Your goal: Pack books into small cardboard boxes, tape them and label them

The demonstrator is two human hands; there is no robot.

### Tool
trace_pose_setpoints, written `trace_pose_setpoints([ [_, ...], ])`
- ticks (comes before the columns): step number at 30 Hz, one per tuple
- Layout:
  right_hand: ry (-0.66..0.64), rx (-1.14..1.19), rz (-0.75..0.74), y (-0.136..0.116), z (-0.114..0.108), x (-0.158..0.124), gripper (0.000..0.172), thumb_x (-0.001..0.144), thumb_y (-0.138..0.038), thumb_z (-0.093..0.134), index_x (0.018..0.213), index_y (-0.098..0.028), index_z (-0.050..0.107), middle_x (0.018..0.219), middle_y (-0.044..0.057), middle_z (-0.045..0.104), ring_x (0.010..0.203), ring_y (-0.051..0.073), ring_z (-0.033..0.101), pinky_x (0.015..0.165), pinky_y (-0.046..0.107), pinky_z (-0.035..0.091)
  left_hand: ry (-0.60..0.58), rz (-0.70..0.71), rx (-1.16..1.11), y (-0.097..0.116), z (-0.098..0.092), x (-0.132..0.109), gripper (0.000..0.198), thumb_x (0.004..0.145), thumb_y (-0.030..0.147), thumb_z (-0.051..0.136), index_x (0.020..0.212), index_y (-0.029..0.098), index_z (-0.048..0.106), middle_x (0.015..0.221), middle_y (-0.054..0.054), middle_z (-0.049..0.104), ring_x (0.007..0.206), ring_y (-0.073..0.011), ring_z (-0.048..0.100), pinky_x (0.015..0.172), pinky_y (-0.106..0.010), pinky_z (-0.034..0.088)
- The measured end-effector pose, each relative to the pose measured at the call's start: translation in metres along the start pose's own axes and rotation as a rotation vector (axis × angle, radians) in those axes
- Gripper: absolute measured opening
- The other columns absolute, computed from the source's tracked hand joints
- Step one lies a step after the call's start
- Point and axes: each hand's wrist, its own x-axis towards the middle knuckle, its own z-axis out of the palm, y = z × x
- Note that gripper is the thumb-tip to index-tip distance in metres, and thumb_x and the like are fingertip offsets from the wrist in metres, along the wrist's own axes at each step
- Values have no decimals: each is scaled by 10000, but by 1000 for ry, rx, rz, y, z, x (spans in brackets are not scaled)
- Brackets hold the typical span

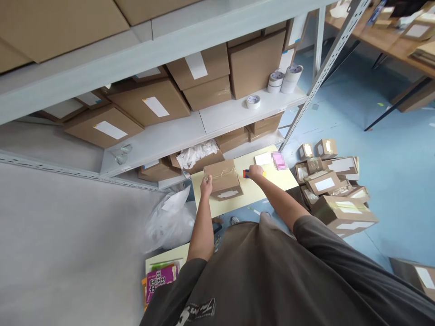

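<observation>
Your left hand [206, 185] touches the left side of the taped cardboard box [224, 181] on the pale yellow table [217, 209], its finger spread impossible to tell; your right hand [256, 172] curls closed around an orange-and-blue tool [246, 174] just beside the box

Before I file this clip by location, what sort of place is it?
Probably a packing or stock room: shelving stacked with cardboard boxes, rolls of tape, and a pile of parcels.

The right fingers [253, 172] partly hide an orange-and-blue object [246, 174], too small to identify.
</observation>
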Motion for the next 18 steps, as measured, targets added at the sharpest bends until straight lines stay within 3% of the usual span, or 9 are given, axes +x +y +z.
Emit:
trace_pose_setpoints([
  [4, -16, 118, 240, 67, 38, -1, 464, 1067, -453, 591, 1332, -85, 689, 1231, 247, 760, 1178, 304, 728, 957, 347, 517, 20, -6, 17, -2, 2, -3, 483, 1088, 551, 514, 1299, 169, 721, 1319, -183, 767, 1328, -338, 674, 1111, -410, 508],
  [6, -53, 185, 321, 96, 55, -5, 453, 1072, -347, 562, 1423, -66, 623, 1278, 259, 737, 1223, 302, 709, 977, 354, 505, 21, -3, 14, -2, 3, -3, 464, 1092, 531, 512, 1292, 168, 720, 1316, -179, 768, 1330, -332, 671, 1107, -402, 510],
  [10, -115, 226, 323, 121, 75, -17, 508, 979, -174, 622, 1473, -59, 595, 1346, 266, 710, 1265, 319, 694, 1034, 388, 504, 17, -14, 29, -2, 3, 0, 455, 1095, 519, 502, 1281, 163, 716, 1329, -184, 761, 1340, -329, 664, 1107, -396, 508],
  [12, -91, 284, 301, 116, 74, -22, 514, 980, -184, 620, 1481, -73, 603, 1413, 279, 676, 1334, 341, 659, 1103, 427, 484, 17, -20, 36, -2, 3, 1, 456, 1093, 525, 500, 1284, 171, 714, 1339, -182, 757, 1345, -331, 661, 1107, -398, 508],
  [15, 24, 556, 152, 86, 66, -32, 522, 1036, -322, 580, 1501, -87, 609, 1479, 277, 649, 1413, 363, 608, 1197, 481, 433, 18, -14, 34, -2, 3, -1, 456, 1088, 536, 504, 1289, 184, 713, 1344, -176, 756, 1343, -336, 661, 1102, -401, 511],
  [18, 82, 730, -39, 34, 60, -47, 602, 1028, -514, 591, 1556, -224, 593, 1512, 126, 678, 1432, 275, 605, 1228, 389, 431, 22, -6, 24, -3, 4, -6, 466, 1084, 545, 499, 1282, 183, 715, 1327, -182, 759, 1340, -347, 661, 1099, -411, 513],
])
